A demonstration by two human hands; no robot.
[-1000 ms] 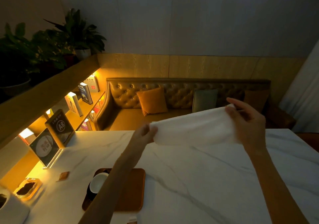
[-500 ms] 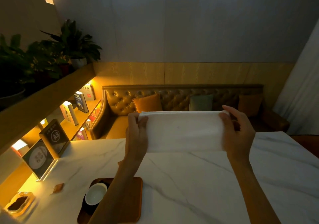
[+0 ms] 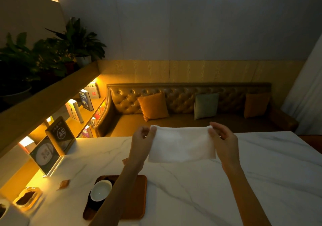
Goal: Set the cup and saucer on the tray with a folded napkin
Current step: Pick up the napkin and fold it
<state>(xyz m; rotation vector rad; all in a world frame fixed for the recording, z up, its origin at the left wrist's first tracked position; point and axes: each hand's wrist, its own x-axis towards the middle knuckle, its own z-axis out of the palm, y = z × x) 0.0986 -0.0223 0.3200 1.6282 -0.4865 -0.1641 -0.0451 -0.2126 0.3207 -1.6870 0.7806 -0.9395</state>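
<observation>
A white napkin (image 3: 181,143) hangs in the air above the marble table (image 3: 226,182), stretched flat between both hands. My left hand (image 3: 142,142) pinches its upper left corner and my right hand (image 3: 222,140) pinches its upper right corner. Nearer to me on the left lies a brown wooden tray (image 3: 137,198). On the tray's left half a white cup (image 3: 101,190) stands on a dark saucer (image 3: 95,205). My left forearm crosses over the tray and hides part of it.
Acrylic sign holders (image 3: 52,149) stand at the table's left edge, with a small glass dish (image 3: 27,198) and a small brown packet (image 3: 63,184) nearby. A tufted leather sofa (image 3: 191,107) with cushions runs behind the table. Books and plants fill the shelves at left.
The napkin went from a slack, tilted strip to a flat rectangle held level. Both hands have come lower and closer together, and the napkin's lower edge now hangs near the table.
</observation>
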